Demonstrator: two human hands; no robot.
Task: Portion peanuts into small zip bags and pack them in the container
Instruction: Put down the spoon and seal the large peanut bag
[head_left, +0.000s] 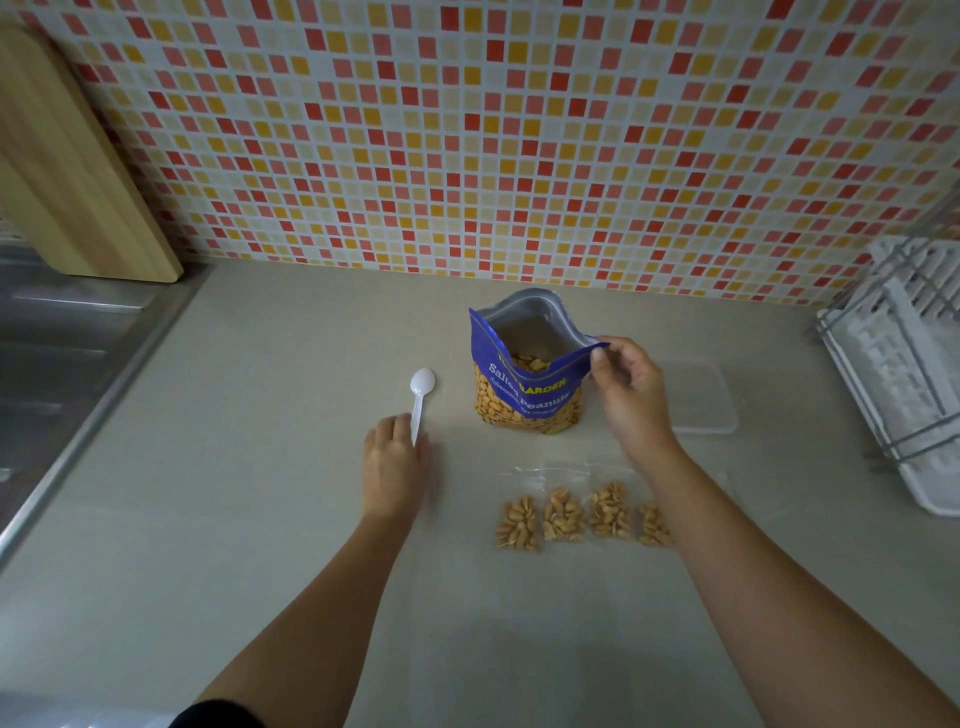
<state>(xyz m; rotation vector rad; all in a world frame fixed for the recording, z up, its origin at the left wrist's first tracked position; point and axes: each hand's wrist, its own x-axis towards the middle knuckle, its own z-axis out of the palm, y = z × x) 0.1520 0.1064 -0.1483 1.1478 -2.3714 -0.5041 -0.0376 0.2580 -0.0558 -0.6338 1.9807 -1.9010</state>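
**Peanut pouch held open, four small bags filled**

While the right hand (626, 395) pinches the near right corner of the blue foil peanut pouch (527, 379) between thumb and fingers (598, 356), the left hand (392, 465) lies on the pale grey table (260, 467) with its fingers curled over the handle end of a white plastic spoon (420, 402). Whether those left fingers actually grip the handle or only rest on it cannot be told. The spoon's bowl points away from the left hand, toward the wall, and lies flat on the table.

The pouch stands upright just left of the right fingers, its mouth pulled wide open, with peanuts visible inside. Just beyond the right hand, to its right, a clear plastic rectangular container (706, 397) rests on the table. Below the right wrist, nearer the person, four small clear zip bags of peanuts (582, 514) lie side by side in a row; the right forearm covers part of the rightmost one.

Farther out, a white dish rack (904, 364) sits at the right edge, a steel sink (62, 353) at the left, and a wooden cutting board (67, 171) leans against the mosaic-tiled wall (519, 130).
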